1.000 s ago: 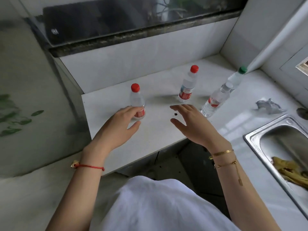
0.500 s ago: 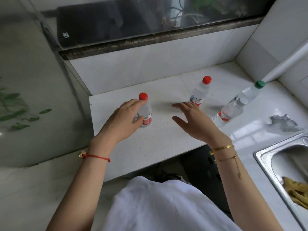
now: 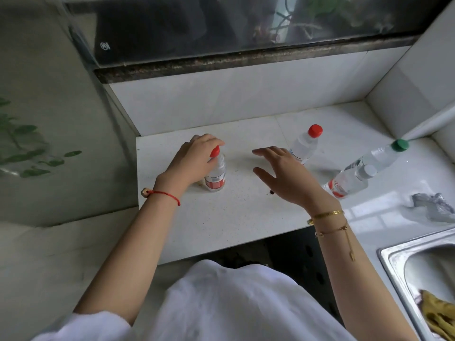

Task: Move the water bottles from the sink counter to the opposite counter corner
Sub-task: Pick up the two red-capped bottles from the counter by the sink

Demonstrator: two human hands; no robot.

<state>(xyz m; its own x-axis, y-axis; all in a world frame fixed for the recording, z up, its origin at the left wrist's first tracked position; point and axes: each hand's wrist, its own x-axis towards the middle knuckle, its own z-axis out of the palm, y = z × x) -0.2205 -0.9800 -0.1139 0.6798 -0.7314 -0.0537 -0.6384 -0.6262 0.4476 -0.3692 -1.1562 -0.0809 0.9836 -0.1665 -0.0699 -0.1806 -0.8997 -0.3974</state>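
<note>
A small clear water bottle with a red cap and red label (image 3: 216, 179) stands upright on the white counter (image 3: 234, 217), toward its left end. My left hand (image 3: 193, 159) curls around its neck and shoulder from the left. My right hand (image 3: 283, 177) hovers open over the counter, fingers spread and empty, just in front of a second red-capped bottle (image 3: 305, 146) that stands behind it. Farther right stand a green-capped bottle (image 3: 384, 156) and, close in front of it, a white-capped bottle with a red label (image 3: 349, 183).
A steel sink (image 3: 394, 262) sits at the lower right with a yellow cloth (image 3: 438, 316) inside. A crumpled grey wrapper (image 3: 433, 207) lies on the counter beside it. White tiled walls close the counter at the back and right; a pale wall bounds the left.
My left hand has moved up from the bottle's side and closed over its neck. My right hand stays open and has shifted slightly forward. The view has tilted down.
</note>
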